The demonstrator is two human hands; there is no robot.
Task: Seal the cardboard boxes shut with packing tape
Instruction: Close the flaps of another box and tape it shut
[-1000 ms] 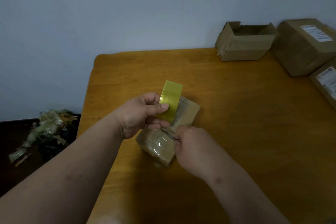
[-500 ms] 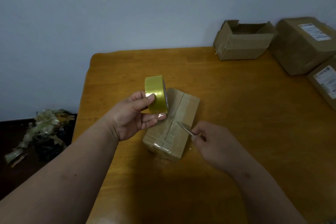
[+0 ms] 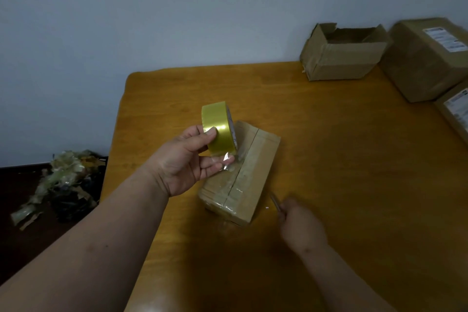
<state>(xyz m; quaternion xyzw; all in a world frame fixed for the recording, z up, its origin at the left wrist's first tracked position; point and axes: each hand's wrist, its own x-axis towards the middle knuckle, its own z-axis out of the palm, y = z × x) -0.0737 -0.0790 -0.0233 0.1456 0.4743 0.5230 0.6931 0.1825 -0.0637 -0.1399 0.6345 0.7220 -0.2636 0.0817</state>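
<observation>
Head view: left hand (image 3: pixel 188 162) grips yellow tape roll (image 3: pixel 219 128) above small taped box (image 3: pixel 243 172) mid-table (image 3: pixel 354 159). Right hand (image 3: pixel 301 225), blurred, pinches thin blade (image 3: pixel 275 202) beside box. Open carton (image 3: pixel 344 54), labelled parcels (image 3: pixel 428 58) far right, one cropped. Debris pile (image 3: pixel 60 182) on floor.

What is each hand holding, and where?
Left hand grips the tape roll by its outer band; right hand grips a thin metal blade at its handle end.
</observation>
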